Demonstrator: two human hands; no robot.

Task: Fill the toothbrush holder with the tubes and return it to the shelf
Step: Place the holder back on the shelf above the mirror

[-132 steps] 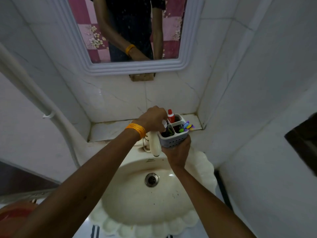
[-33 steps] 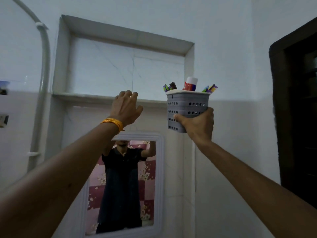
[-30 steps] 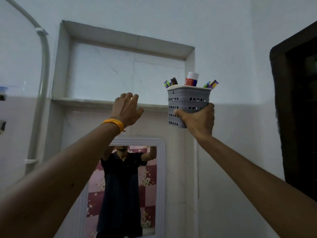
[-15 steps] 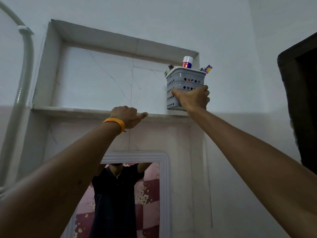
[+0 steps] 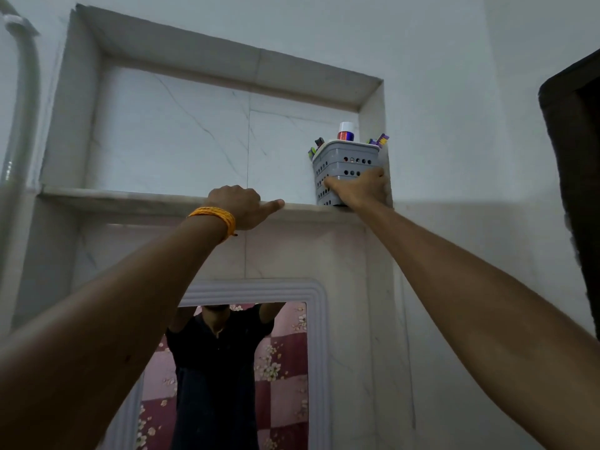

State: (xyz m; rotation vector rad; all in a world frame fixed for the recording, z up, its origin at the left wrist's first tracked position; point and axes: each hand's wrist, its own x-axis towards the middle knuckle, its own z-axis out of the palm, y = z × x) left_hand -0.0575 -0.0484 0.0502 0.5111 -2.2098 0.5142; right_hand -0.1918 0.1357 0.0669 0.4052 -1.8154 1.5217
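Gripping the grey perforated holder [image 5: 344, 172], the right hand [image 5: 360, 189] is wrapping its fingers around the lower front wall. The holder is standing upright at the right end of the shelf [image 5: 130, 198], just beside the niche side wall. Whether its base is fully resting on the ledge cannot be told. A tube [image 5: 346, 130] with a white cap and a red and blue body is sticking up from the holder; its printing is too small to read. Coloured tips are showing at both top corners. The left hand [image 5: 242, 206], wearing an orange band [image 5: 216, 219], is curling over the shelf edge, holding no object. A mirror [image 5: 259, 368] is hanging below.
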